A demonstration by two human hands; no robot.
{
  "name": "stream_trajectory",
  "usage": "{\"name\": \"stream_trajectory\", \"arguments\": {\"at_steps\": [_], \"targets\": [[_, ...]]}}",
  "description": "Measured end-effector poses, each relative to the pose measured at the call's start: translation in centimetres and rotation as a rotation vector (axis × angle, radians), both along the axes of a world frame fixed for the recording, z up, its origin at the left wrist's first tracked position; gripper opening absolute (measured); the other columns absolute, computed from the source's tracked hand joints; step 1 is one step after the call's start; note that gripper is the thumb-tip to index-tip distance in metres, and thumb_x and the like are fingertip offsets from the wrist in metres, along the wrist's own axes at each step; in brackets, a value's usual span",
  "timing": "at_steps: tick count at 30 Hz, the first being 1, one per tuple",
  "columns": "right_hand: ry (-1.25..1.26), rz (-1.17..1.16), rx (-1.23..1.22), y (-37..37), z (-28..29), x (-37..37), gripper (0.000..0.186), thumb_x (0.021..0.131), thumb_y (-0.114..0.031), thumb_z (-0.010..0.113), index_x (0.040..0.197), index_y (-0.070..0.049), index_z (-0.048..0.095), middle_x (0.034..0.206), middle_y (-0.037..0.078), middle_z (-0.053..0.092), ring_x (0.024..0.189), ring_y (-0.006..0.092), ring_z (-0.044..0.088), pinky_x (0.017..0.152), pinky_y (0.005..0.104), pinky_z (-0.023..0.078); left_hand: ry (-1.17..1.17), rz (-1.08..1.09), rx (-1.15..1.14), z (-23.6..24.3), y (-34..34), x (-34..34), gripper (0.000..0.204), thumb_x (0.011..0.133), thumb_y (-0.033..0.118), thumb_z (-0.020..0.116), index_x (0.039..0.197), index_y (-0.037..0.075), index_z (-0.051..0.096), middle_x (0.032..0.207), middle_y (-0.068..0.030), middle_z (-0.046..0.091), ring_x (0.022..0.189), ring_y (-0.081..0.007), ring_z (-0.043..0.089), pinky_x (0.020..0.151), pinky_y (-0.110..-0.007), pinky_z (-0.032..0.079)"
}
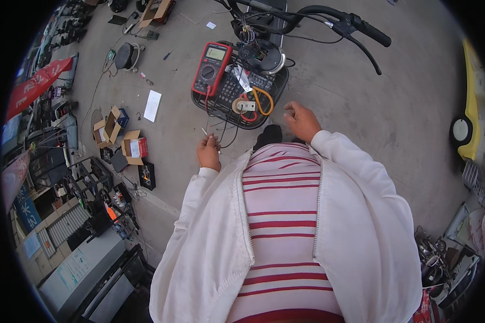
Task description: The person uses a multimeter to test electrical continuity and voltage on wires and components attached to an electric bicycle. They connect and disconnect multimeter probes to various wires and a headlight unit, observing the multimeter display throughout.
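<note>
My left hand point(209, 153) is closed around a thin, pale-tipped test probe point(204, 131), left of the basket's near edge. A red and a black lead run from the red multimeter point(212, 69) down toward this hand. The multimeter rests on the left side of a black basket point(241, 127) on an electric scooter. In the basket lie a toothed ring-shaped part point(241, 105), a yellow cable loop point(268, 102), scissors-like silver metal point(242, 78) and a dark keypad-like object. To the basket's right, my right hand point(304, 123) hangs with loosely bent fingers, nothing visible in it.
Handlebars with a brake lever point(364, 51) reach across the top right. Opened cardboard boxes point(112, 128), a white sheet point(152, 105) and a screwdriver point(168, 54) lie on the ground at left. A yellow vehicle point(477, 107) stands at far right, above a heap of metal parts point(434, 261).
</note>
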State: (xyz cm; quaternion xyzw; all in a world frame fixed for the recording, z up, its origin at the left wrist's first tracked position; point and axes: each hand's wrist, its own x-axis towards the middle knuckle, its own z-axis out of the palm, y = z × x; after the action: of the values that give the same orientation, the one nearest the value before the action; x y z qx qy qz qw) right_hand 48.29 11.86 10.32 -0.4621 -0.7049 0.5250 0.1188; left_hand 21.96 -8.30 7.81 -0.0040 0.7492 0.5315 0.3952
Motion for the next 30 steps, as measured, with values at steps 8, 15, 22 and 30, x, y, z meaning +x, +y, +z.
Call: {"name": "stream_trajectory", "arguments": {"at_steps": [8,15,22,30], "targets": [[-0.008,0.122,-0.004,-1.1,-0.3,2.5,0.023,0.084,-0.015,0.060,0.102,-0.001,0.057,0.079,0.016,0.063,0.073,0.0309,0.062,0.068,0.0383,0.049,-0.014,0.077,-0.300,-6.7,-5.0,0.3,0.036,0.094,0.025,0.053,0.121,0.003,0.050,0.106,-0.0095,0.059,0.095,-0.0220,0.058,0.082,-0.037,0.049],[-0.032,0.194,-0.051,-1.2,-0.2,2.6,0.024,0.085,-0.016,0.061,0.102,-0.001,0.058,0.086,0.018,0.065,0.077,0.0308,0.063,0.070,0.0373,0.049,-0.472,0.644,0.121,-6.0,-2.6,-0.5,0.066,0.096,0.038,0.046,0.148,0.008,0.017,0.147,-0.0199,0.030,0.131,-0.0336,0.037,0.106,-0.046,0.035],[-0.044,0.254,-0.004,-1.3,-1.1,2.3,0.023,0.085,-0.016,0.061,0.101,0.000,0.059,0.087,0.018,0.066,0.078,0.0309,0.064,0.071,0.0362,0.050,-0.424,0.890,-0.079,-7.4,-3.4,-3.7,0.060,0.093,0.034,0.044,0.144,0.007,0.026,0.143,-0.0144,0.037,0.123,-0.0321,0.044,0.098,-0.048,0.040],[-0.119,0.308,-0.050,-1.4,-1.2,1.7,0.019,0.085,-0.013,0.061,0.100,-0.001,0.061,0.088,0.017,0.067,0.077,0.0285,0.065,0.070,0.0348,0.050,-0.715,1.114,-0.076,-13.0,-7.5,-3.2,0.044,0.090,0.028,0.046,0.128,0.007,0.040,0.119,-0.0128,0.048,0.107,-0.0285,0.049,0.093,-0.050,0.040]]}}
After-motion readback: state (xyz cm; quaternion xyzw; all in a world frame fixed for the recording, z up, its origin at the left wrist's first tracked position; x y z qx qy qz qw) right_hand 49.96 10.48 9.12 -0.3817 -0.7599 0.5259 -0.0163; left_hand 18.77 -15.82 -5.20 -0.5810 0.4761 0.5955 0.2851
